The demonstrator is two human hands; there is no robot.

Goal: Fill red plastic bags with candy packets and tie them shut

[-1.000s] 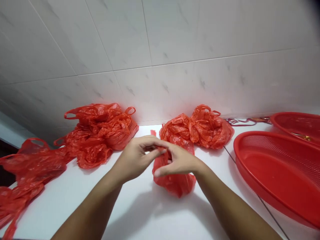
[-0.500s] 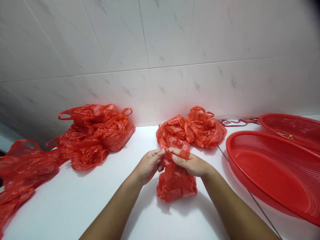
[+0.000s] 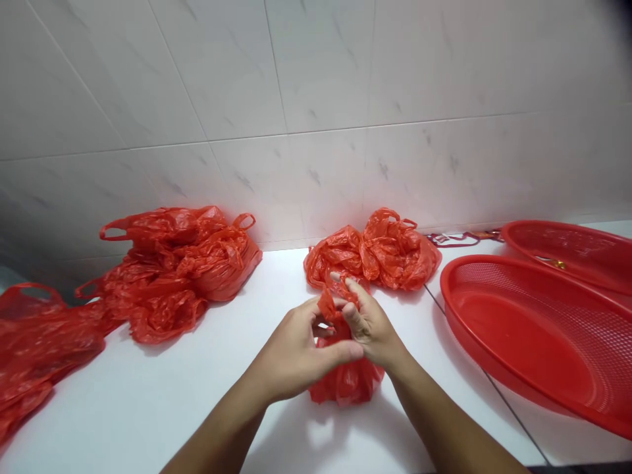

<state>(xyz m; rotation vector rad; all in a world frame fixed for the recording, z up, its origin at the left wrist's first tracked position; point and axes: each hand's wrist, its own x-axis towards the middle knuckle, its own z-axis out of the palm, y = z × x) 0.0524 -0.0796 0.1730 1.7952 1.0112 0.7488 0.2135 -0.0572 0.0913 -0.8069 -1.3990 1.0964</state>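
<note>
A small filled red plastic bag (image 3: 345, 382) stands on the white counter (image 3: 197, 395) in front of me. My left hand (image 3: 296, 352) and my right hand (image 3: 368, 322) meet at its top. Both pinch the bag's twisted handles, fingers closed on the plastic, the left thumb lying across in front of the bag. Two more tied red bags (image 3: 375, 253) sit just behind, against the tiled wall.
A heap of loose red plastic bags (image 3: 178, 270) lies at the back left, with more red bags (image 3: 34, 342) at the far left edge. A large red mesh tray (image 3: 538, 329) and a second red tray (image 3: 567, 250) behind it fill the right side.
My hands have drawn closer together over the bag top. The left hand has come across in front of the bag, and the handles are twisted tighter.
</note>
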